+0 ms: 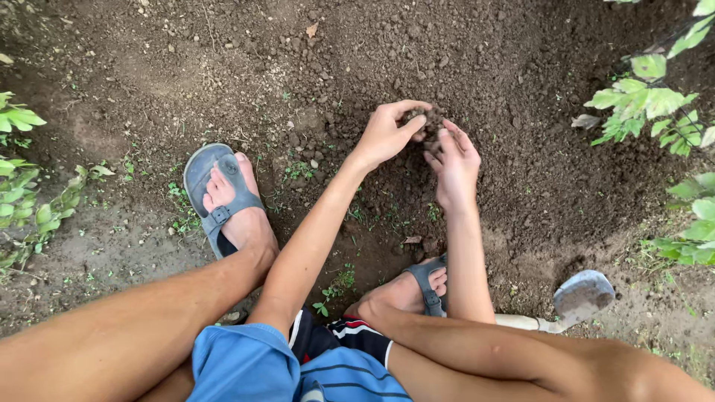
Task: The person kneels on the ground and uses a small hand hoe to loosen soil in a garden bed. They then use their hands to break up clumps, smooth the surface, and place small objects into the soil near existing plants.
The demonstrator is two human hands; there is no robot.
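Outdoors, bare garden ground: dark crumbly soil all over the upper half, paler packed dirt towards 8 and 4 o'clock, with little weed sprouts scattered about. Leafy green plants crowd in at 2 to 3 o'clock, and more leaves sit at 9 o'clock.

The person is squatting. The left hand and right hand meet just above centre, close together, both pinching a clump of soil between fingers and thumb, right over the loose dirt.

The left foot in a grey sandal sits at 9 o'clock of the hands, the other sandalled foot at 6 o'clock. A small trowel lies on the ground at 4 o'clock, well apart from the hands, handle partly hidden by the right leg.
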